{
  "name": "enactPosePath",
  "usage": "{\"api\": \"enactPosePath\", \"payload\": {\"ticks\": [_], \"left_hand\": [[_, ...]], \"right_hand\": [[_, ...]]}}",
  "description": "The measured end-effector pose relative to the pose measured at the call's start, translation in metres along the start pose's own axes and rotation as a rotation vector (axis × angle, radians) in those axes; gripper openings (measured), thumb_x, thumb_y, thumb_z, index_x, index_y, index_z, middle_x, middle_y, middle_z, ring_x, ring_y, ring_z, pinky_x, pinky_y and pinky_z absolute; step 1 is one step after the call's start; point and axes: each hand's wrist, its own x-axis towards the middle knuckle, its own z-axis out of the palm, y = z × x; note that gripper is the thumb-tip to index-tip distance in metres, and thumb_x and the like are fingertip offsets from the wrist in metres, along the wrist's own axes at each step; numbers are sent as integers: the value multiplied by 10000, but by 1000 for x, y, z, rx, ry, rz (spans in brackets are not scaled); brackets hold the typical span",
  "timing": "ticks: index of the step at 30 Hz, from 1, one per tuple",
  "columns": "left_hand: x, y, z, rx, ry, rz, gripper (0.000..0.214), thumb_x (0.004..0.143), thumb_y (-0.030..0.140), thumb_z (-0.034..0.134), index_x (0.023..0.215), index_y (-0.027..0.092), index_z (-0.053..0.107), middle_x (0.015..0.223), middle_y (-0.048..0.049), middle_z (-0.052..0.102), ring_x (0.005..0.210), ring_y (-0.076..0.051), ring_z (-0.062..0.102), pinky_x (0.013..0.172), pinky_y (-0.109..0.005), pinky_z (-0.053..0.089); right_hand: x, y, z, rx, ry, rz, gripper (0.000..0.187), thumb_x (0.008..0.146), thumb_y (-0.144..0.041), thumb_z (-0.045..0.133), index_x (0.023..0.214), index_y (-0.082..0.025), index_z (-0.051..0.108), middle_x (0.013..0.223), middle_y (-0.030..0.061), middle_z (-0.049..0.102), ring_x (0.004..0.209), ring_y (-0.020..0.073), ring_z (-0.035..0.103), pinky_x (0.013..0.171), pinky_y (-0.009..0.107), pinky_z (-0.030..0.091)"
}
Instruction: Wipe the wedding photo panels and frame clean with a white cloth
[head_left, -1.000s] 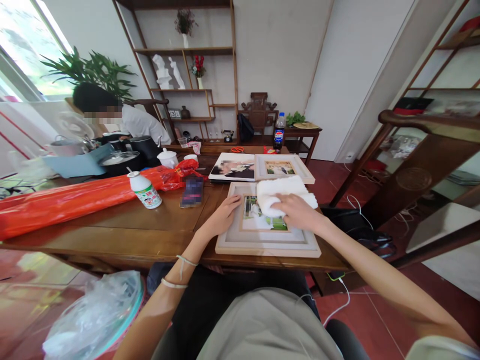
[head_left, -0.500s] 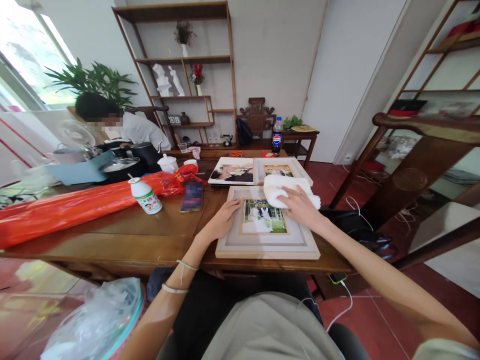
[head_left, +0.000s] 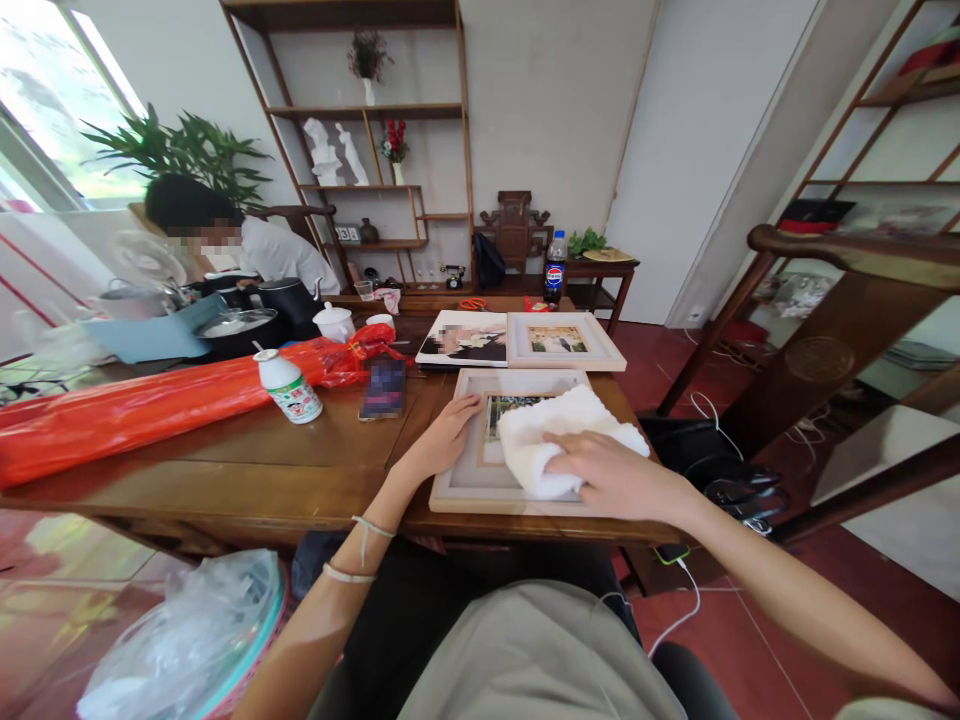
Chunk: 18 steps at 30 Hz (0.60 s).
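A light wooden picture frame (head_left: 474, 497) with a wedding photo lies flat near the table's front edge. My left hand (head_left: 448, 432) holds its left side, fingers bent over the rim. Bunched under my right hand (head_left: 604, 468) is a white towel (head_left: 544, 440), pressed on the glass, with the fingers closed on the cloth. The towel hides the right and lower parts of the photo. Just behind lie a second picture frame (head_left: 602, 350) and, beside it, a photo album (head_left: 459, 330) with a picture on its cover.
Left on the wooden table (head_left: 352, 465) are a phone (head_left: 383, 388), a white bottle (head_left: 289, 385) and a long red plastic-wrapped bundle (head_left: 172, 400). A cola bottle (head_left: 554, 268) stands at the back. Another person (head_left: 281, 250) sits far left. A wooden chair (head_left: 817, 350) stands right.
My right hand has drawn the towel toward me across the glass, from the frame's upper right to its lower right, covering more of the photo. My left hand stays put.
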Motion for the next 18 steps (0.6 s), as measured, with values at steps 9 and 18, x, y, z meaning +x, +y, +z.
{"api": "enactPosePath", "payload": {"ticks": [9, 18], "left_hand": [[-1, -1, 0, -1, -1, 25, 504, 785, 25, 339, 1252, 141, 491, 1351, -128, 445, 1310, -206, 329, 1094, -458, 274], [-1, 1, -1, -12, -9, -11, 486, 809, 41, 352, 1259, 170, 484, 1365, -111, 436, 1312, -210, 331, 1089, -468, 281]], "right_hand": [[1, 42, 10, -137, 207, 189, 381, 665, -72, 484, 998, -189, 629, 1193, 124, 567, 1109, 275, 499, 893, 378, 377], [37, 80, 13, -232, 282, 248, 447, 669, -48, 463, 1073, -162, 613, 1136, 138, 592, 1129, 270, 482, 881, 382, 363]]}}
